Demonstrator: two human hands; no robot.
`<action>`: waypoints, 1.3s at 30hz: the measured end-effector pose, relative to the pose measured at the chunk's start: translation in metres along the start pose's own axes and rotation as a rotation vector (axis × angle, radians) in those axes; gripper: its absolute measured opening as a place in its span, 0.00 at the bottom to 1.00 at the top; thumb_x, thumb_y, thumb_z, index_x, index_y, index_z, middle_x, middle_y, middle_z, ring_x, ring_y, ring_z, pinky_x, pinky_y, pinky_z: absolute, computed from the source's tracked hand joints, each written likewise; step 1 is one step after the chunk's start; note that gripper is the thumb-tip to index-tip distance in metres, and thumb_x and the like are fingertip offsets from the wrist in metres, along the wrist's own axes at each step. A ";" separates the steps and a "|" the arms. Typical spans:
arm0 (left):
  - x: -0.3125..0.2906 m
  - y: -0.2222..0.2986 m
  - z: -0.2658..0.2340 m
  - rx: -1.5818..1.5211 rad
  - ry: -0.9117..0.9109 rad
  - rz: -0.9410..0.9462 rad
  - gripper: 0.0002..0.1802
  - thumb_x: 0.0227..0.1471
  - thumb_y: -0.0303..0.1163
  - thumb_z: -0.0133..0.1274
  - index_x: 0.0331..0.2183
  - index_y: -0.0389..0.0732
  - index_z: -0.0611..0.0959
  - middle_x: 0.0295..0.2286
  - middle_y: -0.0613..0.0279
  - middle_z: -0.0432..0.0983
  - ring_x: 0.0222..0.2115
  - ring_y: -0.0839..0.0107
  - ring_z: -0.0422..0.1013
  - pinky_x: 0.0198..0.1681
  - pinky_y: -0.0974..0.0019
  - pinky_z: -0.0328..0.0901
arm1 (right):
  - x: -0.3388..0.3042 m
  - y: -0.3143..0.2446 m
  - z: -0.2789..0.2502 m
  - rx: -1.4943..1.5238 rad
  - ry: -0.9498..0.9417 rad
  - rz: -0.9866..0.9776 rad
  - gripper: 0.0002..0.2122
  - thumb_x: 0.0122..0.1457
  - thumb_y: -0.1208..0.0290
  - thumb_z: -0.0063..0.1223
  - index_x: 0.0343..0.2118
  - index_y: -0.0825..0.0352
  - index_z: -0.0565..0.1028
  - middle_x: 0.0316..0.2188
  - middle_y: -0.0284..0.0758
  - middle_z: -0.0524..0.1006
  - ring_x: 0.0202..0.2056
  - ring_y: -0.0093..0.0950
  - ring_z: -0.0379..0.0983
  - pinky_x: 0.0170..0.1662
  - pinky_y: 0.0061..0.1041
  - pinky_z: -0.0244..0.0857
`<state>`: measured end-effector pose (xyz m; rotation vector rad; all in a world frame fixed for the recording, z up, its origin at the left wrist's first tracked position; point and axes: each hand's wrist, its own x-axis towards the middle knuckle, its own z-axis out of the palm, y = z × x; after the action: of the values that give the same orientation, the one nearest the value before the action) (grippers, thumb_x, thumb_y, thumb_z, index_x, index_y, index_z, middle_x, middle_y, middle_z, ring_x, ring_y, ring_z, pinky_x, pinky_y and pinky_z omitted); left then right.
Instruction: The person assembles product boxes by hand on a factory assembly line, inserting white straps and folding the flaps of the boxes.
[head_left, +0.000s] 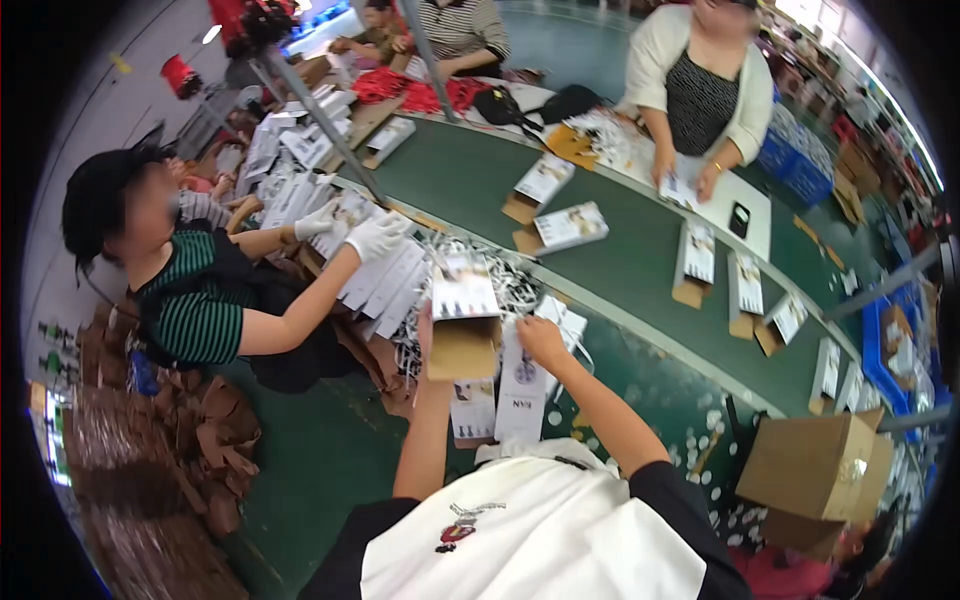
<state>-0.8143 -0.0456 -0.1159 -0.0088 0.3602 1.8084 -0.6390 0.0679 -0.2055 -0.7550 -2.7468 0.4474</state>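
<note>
My left hand [426,328] is closed on the left side of a printed white carton [466,298], whose open brown end faces me. The carton hides most of that hand's fingers. To the carton's right, my right hand [541,342] has its fingers curled together; what they hold, if anything, is hidden. Under and beside that hand lies a white printed carton [521,395]. Another printed carton [473,410] shows below the raised one. Heaped white strips [510,275] lie just behind both hands.
A green conveyor belt [640,270] carries several white cartons beyond me. To my left a co-worker's gloved hand [377,236] is over stacked flat cartons [385,285]. Across the belt, another person's hands [690,180] hold a carton. A brown cardboard box [810,465] stands at right.
</note>
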 end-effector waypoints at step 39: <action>-0.146 0.014 -0.067 -0.715 -0.481 -0.337 0.53 0.50 0.52 0.54 0.66 0.48 0.42 0.57 0.48 0.58 0.54 0.37 0.58 0.55 0.46 0.63 | -0.067 -0.228 -0.140 0.065 -0.296 0.232 0.07 0.46 0.80 0.50 0.29 0.72 0.77 0.23 0.51 0.75 0.27 0.49 0.74 0.32 0.39 0.67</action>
<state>-0.8007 -0.2026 -0.1478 -0.1244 -0.6029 1.4589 -0.6409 -0.1231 -0.0059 -1.0738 -2.9046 0.7466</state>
